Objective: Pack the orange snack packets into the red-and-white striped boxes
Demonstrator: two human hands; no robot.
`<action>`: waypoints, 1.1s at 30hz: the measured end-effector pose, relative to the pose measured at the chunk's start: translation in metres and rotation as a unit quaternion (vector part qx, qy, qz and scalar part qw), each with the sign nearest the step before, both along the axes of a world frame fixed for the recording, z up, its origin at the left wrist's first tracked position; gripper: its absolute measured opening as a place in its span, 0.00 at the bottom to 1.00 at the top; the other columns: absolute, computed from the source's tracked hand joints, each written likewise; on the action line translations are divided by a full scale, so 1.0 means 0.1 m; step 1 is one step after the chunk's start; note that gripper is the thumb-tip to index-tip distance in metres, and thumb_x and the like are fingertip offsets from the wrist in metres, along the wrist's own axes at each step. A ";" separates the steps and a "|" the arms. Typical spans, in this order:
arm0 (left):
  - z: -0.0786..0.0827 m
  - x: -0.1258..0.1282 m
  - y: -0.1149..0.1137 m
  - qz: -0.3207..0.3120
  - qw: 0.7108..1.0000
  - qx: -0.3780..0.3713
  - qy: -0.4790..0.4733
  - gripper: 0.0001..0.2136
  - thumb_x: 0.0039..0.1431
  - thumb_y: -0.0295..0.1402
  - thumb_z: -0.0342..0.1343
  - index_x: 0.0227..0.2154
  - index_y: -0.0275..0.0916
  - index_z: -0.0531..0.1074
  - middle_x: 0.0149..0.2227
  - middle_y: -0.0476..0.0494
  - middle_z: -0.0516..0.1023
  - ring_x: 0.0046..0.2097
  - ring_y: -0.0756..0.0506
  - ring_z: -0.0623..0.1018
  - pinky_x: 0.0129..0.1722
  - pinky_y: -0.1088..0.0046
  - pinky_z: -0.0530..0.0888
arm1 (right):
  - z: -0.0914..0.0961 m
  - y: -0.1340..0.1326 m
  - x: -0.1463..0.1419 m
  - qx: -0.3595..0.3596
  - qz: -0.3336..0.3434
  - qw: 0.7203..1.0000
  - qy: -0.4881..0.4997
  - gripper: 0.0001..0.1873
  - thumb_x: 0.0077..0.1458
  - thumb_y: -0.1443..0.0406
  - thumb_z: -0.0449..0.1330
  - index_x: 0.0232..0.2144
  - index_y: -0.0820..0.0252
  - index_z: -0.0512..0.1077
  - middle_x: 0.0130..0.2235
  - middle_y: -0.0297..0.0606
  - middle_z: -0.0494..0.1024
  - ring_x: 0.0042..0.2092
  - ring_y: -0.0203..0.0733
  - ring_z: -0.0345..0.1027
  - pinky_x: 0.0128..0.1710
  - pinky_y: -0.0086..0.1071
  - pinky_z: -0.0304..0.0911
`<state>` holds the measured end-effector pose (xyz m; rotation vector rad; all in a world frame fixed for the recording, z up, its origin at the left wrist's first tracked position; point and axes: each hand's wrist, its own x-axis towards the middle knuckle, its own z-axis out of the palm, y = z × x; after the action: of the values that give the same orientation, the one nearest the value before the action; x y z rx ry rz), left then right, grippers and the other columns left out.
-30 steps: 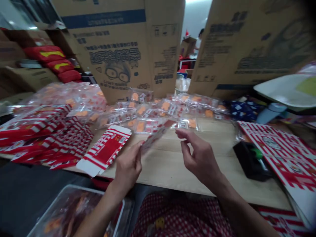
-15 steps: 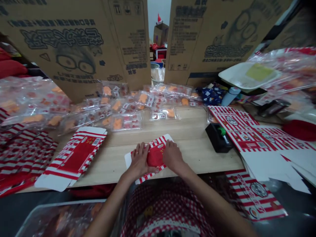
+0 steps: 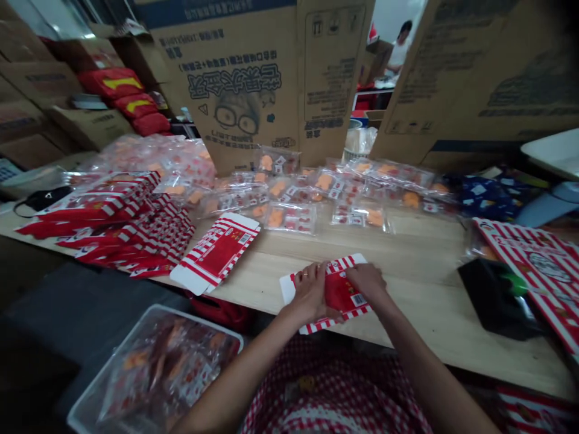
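Observation:
A flat red-and-white striped carton [image 3: 341, 292] lies at the near edge of the wooden table [image 3: 420, 283]. My left hand [image 3: 311, 293] presses on its left half with fingers spread flat. My right hand [image 3: 368, 281] rests on its right part, fingers curled down over the carton. Another flat striped carton [image 3: 221, 253] lies to the left. Several clear packets with orange and red contents [image 3: 289, 217] are spread across the table behind the carton.
A heap of folded striped cartons [image 3: 113, 229] sits at left. A black tape dispenser [image 3: 497, 298] and large striped sheets [image 3: 538, 265] are at right. Tall cardboard boxes [image 3: 257, 78] stand behind. A clear bin of packets [image 3: 158, 367] sits low at left. A person [image 3: 400, 48] is far behind.
One second ago my hands held a clear packet in the air. Since half a second ago both rest on the striped carton, and the view has swung left.

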<state>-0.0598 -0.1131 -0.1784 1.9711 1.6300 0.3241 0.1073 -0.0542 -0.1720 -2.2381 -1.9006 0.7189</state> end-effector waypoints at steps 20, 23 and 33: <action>0.08 0.02 -0.04 0.015 0.992 0.128 -0.011 0.35 0.52 0.37 0.67 0.60 0.37 0.60 0.52 0.35 0.72 0.53 0.34 0.72 0.53 0.56 0.70 | 0.48 -0.14 0.35 0.035 0.119 0.982 0.143 0.07 0.55 0.64 0.56 0.32 0.60 0.73 0.32 0.34 0.77 0.33 0.38 0.68 0.33 0.28 0.58; 0.06 0.13 -0.21 -0.040 0.988 0.141 -0.058 0.43 0.56 0.36 0.63 0.69 0.37 0.46 0.60 0.29 0.67 0.60 0.31 0.69 0.57 0.50 0.68 | 0.60 -0.15 0.43 -0.019 0.207 0.919 0.334 0.10 0.55 0.63 0.54 0.26 0.61 0.71 0.26 0.31 0.73 0.28 0.35 0.64 0.29 0.27 0.57; 0.45 0.28 -0.27 0.135 0.888 0.035 -0.439 0.18 0.63 0.46 0.56 0.49 0.39 0.72 0.43 0.42 0.83 0.41 0.42 0.82 0.41 0.68 0.78 | 1.00 -0.32 0.53 0.281 0.037 0.884 0.373 0.13 0.61 0.60 0.53 0.35 0.59 0.76 0.35 0.39 0.79 0.39 0.42 0.72 0.43 0.35 0.65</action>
<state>-0.0319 -0.1398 -0.1339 1.2891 1.2541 1.1960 0.1600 -0.0862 -0.0715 -1.2767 -1.5261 0.7571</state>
